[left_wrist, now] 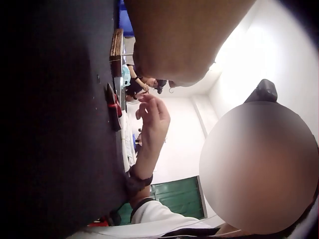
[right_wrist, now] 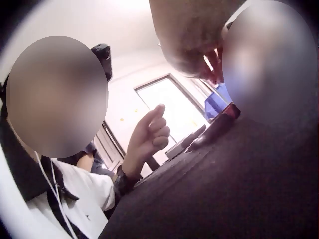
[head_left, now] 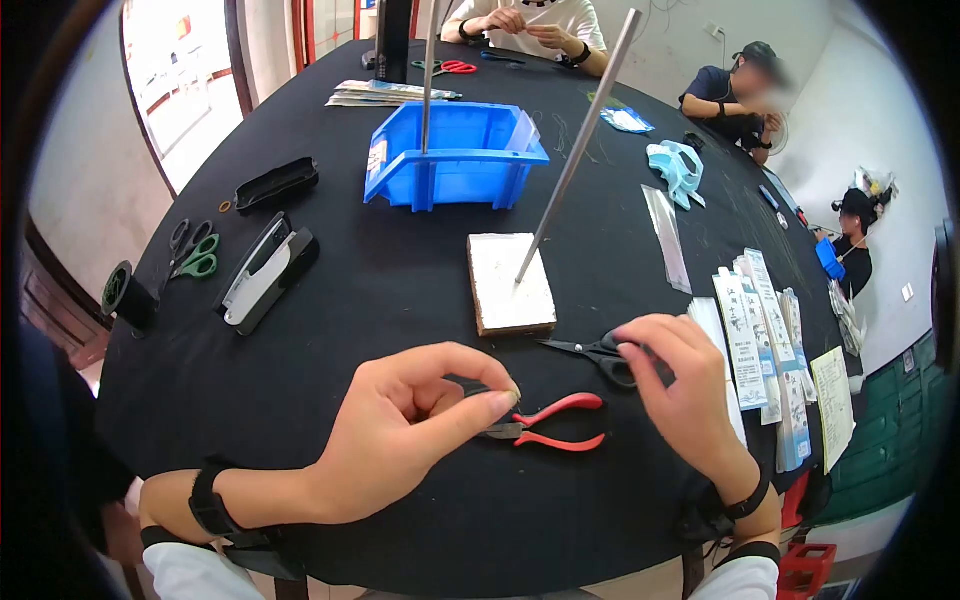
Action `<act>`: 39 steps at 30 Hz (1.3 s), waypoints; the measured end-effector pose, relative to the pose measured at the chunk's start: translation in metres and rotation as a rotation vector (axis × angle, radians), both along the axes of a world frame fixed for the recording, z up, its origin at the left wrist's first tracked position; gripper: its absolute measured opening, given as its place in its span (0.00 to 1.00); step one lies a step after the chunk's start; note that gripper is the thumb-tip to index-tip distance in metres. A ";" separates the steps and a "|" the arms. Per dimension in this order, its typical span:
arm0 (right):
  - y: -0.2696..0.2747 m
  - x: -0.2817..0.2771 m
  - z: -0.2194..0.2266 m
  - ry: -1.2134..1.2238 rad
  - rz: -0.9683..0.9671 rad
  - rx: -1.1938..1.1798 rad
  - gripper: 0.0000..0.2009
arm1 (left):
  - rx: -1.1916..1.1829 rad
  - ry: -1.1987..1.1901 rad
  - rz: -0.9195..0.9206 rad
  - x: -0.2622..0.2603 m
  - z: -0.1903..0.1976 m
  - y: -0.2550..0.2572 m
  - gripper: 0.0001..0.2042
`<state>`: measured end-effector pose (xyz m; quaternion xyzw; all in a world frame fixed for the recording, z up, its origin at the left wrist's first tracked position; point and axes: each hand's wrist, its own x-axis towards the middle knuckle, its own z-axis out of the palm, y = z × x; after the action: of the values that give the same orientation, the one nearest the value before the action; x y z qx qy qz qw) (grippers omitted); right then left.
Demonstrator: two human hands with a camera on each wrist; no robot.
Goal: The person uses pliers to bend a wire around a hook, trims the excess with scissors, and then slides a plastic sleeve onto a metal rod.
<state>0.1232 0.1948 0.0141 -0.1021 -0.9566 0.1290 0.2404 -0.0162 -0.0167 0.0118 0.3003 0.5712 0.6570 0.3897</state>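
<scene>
- A very small item (head_left: 516,394) is pinched between the thumb and index finger of the left hand (head_left: 400,435); its nature cannot be told.
- The right hand (head_left: 685,385) is raised, its fingers bent and the thumb brought toward the index finger; whether anything is held between them cannot be told.
- Metal pliers with red handles (head_left: 560,420) are laid between the hands, partly hidden by the left fingertips.
- Small black-handled scissors (head_left: 600,352) are placed just beside the right fingertips in the head view, blades pointed to the left; contact with them is not established.
- A white-topped rectangular block (head_left: 510,285) is located beyond the hands, and a slanted metal rod (head_left: 575,160) is seen rising from it.
- Farther beyond the hands, an open blue plastic bin (head_left: 455,185) is noted.
- Beyond the left hand, a black and white stapler (head_left: 268,275) and green-handled scissors (head_left: 197,258) are recorded.
- To the right of the right hand, printed paper packets (head_left: 745,345) are spread on the black-covered table (head_left: 370,290).
</scene>
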 end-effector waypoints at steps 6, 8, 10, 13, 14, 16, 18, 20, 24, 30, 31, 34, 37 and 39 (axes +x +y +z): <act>-0.036 -0.008 0.013 -0.356 0.460 -1.297 0.10 | -0.010 0.168 0.005 0.007 -0.004 0.003 0.03; -0.035 -0.011 0.010 -0.379 0.469 -1.410 0.09 | -0.001 0.222 0.013 0.008 -0.007 0.003 0.02; -0.032 -0.013 0.002 -0.364 0.502 -1.430 0.08 | 0.012 0.266 0.022 0.009 -0.008 0.002 0.02; -0.036 -0.012 -0.002 -0.247 0.478 -1.305 0.07 | -0.025 0.352 0.013 0.008 -0.006 0.002 0.04; -0.036 -0.012 -0.002 -0.225 0.465 -1.239 0.06 | -0.037 0.340 0.022 0.008 -0.005 0.003 0.04; -0.036 -0.011 -0.002 -0.181 0.437 -1.104 0.04 | -0.059 0.318 0.041 0.009 -0.004 0.004 0.05; -0.037 -0.011 -0.001 -0.126 0.439 -0.941 0.03 | -0.057 0.352 0.035 0.008 -0.005 0.004 0.05; -0.039 -0.011 -0.002 -0.066 0.439 -0.829 0.03 | -0.050 0.408 0.029 0.007 -0.006 0.004 0.05; -0.044 -0.011 -0.005 0.011 0.443 -0.754 0.03 | -0.011 0.595 0.022 0.005 -0.010 0.003 0.06; -0.047 -0.010 -0.002 -0.011 0.432 -0.740 0.03 | 0.086 0.826 0.048 0.005 -0.012 0.005 0.07; -0.047 -0.009 -0.002 -0.025 0.430 -0.739 0.03 | 0.097 0.856 0.051 0.005 -0.012 0.005 0.07; -0.049 -0.010 -0.003 -0.001 0.430 -0.679 0.03 | 0.137 0.942 0.060 0.006 -0.014 0.005 0.07; -0.048 -0.010 -0.002 -0.040 0.435 -0.708 0.03 | 0.144 0.925 0.038 0.005 -0.014 0.005 0.06; -0.046 -0.011 -0.006 -0.032 0.437 -0.783 0.03 | 0.044 0.793 0.051 0.006 -0.012 0.003 0.07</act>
<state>0.1118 0.1484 0.0079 0.0170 -0.8384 0.5275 0.1359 -0.0102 -0.0140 0.0001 0.5246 0.6703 0.5119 0.1159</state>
